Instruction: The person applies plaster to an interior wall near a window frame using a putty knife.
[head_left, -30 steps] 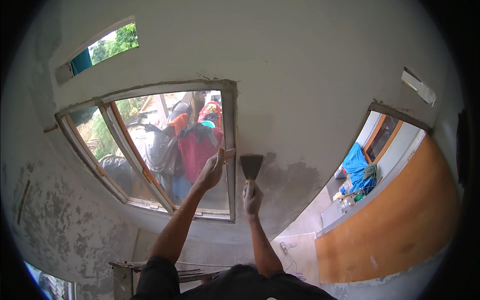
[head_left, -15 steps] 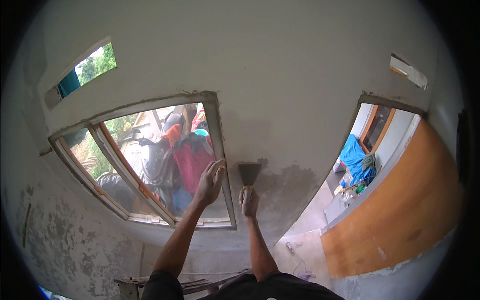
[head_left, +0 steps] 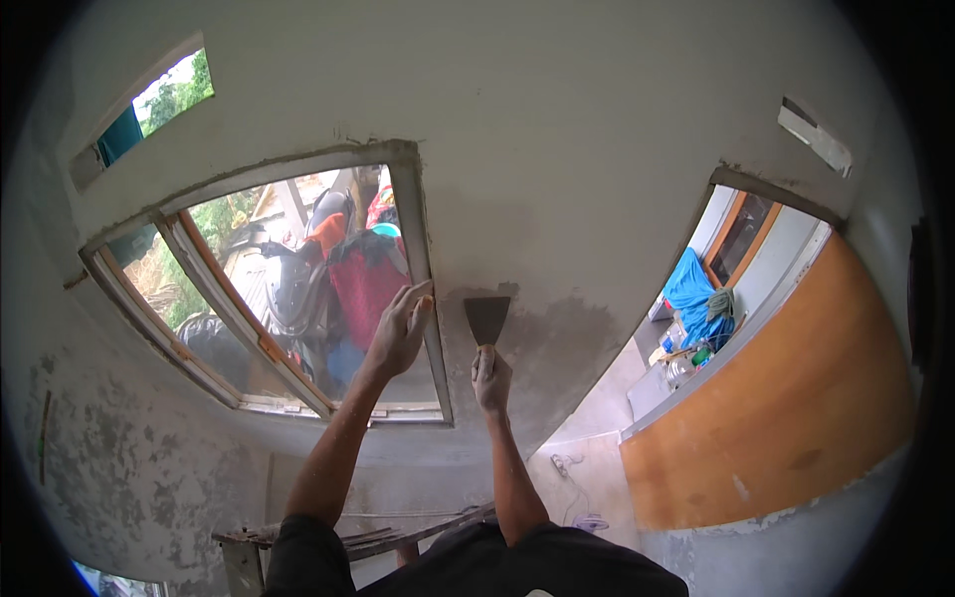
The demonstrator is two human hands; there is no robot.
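My right hand is wrapped around the handle of a putty knife. Its wide, dark blade points up and lies at or close to the wall, beside a darker, damp-looking patch of plaster. To the left, my left hand is raised with fingers stretched, at the right upright of the window frame. It holds nothing; whether its fingertips touch the frame cannot be made out. Both hands look dusted with pale powder.
A doorway with an orange-brown door panel opens at the right, a blue cloth beyond it. Below me is a rough wooden plank. A thin cable lies on the floor. Cloths and bags are heaped outside the window.
The whole view has shifted, so wall, window and hands all sit higher in the picture. Against the wall, both hands and the putty knife have hardly moved.
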